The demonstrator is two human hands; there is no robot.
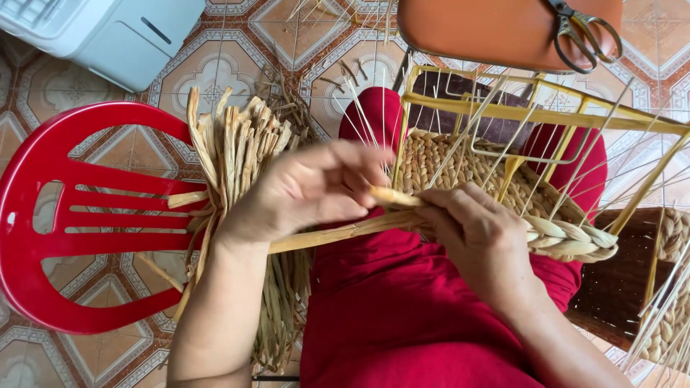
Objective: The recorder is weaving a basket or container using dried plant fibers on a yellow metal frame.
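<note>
My left hand (305,188) pinches a pale dried reed strand (338,233) at its tip, right beside a half-woven straw basket (460,169). My right hand (478,237) grips the same strand and the basket's braided rim (571,241). The basket lies on my lap over red trousers (402,309). A yellow wire frame (532,111) stands inside the weave, with thin upright stakes rising from it. The fingertips of both hands meet at the strand's end.
A red plastic chair (65,215) at the left carries a bundle of dried reeds (237,151). Scissors (582,32) rest on an orange stool (496,29) at the top. A white appliance (108,32) stands top left. A dark brown woven basket (611,287) sits at the right on the tiled floor.
</note>
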